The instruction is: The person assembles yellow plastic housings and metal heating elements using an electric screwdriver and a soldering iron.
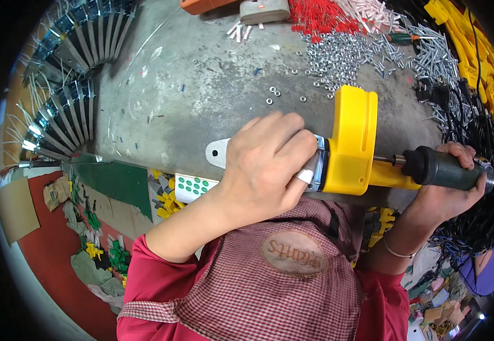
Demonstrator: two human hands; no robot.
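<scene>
My left hand (267, 162) is closed round a flat metal piece whose pale rounded end (217, 152), with a dark hole, sticks out past the knuckles. One of its fingers has a white wrap. Joined to the metal at its right is a yellow plastic housing (352, 142). My right hand (437, 199) grips a dark green and black power screwdriver (449, 169), held level. Its thin shaft points left and reaches the yellow housing; the tip is hidden there. My left palm and most of the metal piece are covered by the fingers.
Loose nuts (338, 57), screws (432, 57) and red pieces (321, 17) lie in heaps across the grey table (161, 96). Yellow plastic parts (477, 51) and black cables (486, 187) pile up at right. Metal assemblies with wires (67, 113) fan out at left. A small screwdriver (400, 37) lies among the screws.
</scene>
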